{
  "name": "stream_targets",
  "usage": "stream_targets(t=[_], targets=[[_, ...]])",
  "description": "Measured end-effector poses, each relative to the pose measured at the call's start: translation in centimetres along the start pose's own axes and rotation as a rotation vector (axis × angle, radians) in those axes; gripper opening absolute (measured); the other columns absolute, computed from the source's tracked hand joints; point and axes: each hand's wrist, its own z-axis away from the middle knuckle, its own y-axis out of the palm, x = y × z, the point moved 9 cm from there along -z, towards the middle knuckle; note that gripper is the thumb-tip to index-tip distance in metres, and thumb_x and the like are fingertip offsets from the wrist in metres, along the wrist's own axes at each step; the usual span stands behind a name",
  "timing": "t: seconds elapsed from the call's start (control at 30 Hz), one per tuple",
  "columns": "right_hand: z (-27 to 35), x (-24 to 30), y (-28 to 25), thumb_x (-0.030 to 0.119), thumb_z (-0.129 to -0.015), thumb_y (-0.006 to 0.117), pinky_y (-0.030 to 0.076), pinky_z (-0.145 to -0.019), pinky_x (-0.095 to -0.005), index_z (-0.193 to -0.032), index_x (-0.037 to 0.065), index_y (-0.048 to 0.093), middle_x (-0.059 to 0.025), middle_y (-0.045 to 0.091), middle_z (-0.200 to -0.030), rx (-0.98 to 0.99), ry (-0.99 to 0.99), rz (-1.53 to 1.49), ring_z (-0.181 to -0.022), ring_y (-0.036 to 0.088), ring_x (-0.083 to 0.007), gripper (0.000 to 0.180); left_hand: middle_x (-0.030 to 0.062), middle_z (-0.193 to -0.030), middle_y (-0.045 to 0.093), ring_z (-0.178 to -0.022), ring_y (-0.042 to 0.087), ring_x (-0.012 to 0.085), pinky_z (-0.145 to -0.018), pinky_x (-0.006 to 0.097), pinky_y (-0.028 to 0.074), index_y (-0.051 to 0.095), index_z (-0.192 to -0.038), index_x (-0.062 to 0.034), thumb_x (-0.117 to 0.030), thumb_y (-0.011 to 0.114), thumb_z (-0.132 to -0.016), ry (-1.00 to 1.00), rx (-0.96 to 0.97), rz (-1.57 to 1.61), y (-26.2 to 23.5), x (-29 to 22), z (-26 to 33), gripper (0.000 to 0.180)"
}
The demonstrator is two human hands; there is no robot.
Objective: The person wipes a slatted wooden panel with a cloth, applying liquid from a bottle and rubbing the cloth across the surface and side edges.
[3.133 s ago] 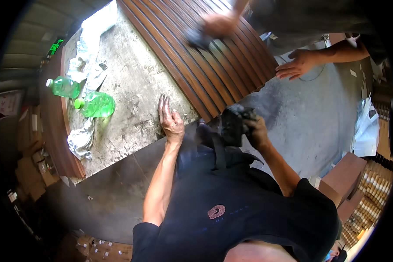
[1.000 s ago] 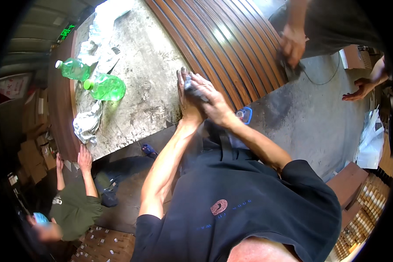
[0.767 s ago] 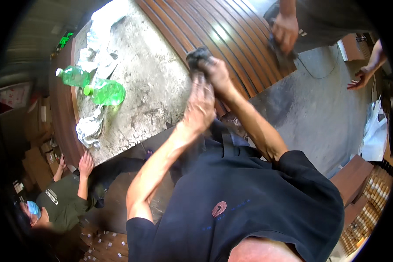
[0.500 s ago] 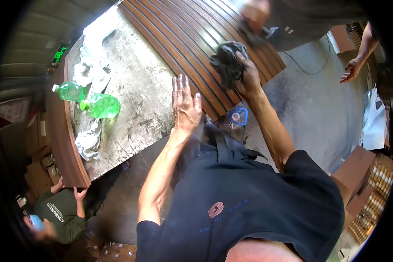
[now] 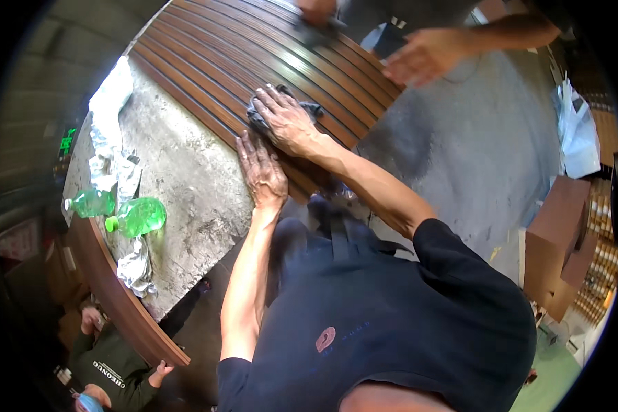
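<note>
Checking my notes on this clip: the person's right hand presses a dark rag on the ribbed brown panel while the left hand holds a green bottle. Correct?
Not quite. In the head view the left hand holds no bottle; it lies flat at the edge of the ribbed brown panel. The two green bottles lie apart on the grey slab. The right hand does press the dark rag on the panel.

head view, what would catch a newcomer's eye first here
The right hand presses a dark rag onto the ribbed brown wooden panel at upper centre, with the left hand flat beside it at the panel's edge. Two green plastic bottles lie on the grey slab at left.
</note>
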Motion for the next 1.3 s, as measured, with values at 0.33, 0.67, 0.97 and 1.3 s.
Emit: stream_targets(t=[0.33,0.67,0.97,1.3], targets=[[6.8,-3.2,-3.5,0.016,-0.088,0.056,0.026,-0.119,-0.0473,-0.144,0.001,0.043,-0.0187,0.037,-0.154,0.017,0.081,0.199,-0.145,0.031,-0.0338,0.059,0.0238,-0.158,0.026,-0.146,0.021,0.0450,-0.120,0.052,0.020,0.037,-0.148,0.0001,-0.027,0.038,-0.104,-0.008,-0.005,0.000,-0.5,0.1,0.1,0.052],[11.7,-3.8,-6.2,0.008,-0.088,0.050,0.026,-0.119,-0.0454,-0.139,-0.006,0.046,-0.0219,0.040,-0.151,-0.059,0.139,0.194,-0.144,0.033,-0.0359,0.053,0.0236,-0.158,0.026,-0.146,0.022,0.0452,-0.119,0.052,0.022,0.038,-0.148,0.0004,-0.025,0.039,-0.104,-0.001,-0.018,0.002,-0.4,0.1,0.1,0.051],[5.8,-3.6,-3.1,0.005,-0.080,0.054,0.032,-0.116,-0.0466,-0.135,-0.007,0.049,-0.0233,0.042,-0.149,-0.038,0.089,0.219,-0.142,0.036,-0.0377,0.057,0.0252,-0.157,0.028,-0.145,0.025,0.0462,-0.118,0.053,0.025,0.039,-0.147,0.0023,-0.022,0.044,-0.101,-0.013,-0.025,-0.067,-0.8,1.1,0.2,0.052],[0.7,-5.0,-2.4,0.006,-0.082,0.053,0.034,-0.115,-0.0490,-0.129,-0.011,0.052,-0.0296,0.041,-0.148,-0.098,0.113,0.193,-0.141,0.036,-0.0410,0.050,0.0257,-0.156,0.030,-0.145,0.024,0.0460,-0.119,0.051,0.021,0.039,-0.147,0.0010,-0.023,0.043,-0.101,-0.006,-0.016,-0.007,-0.4,0.0,0.0,0.053]])
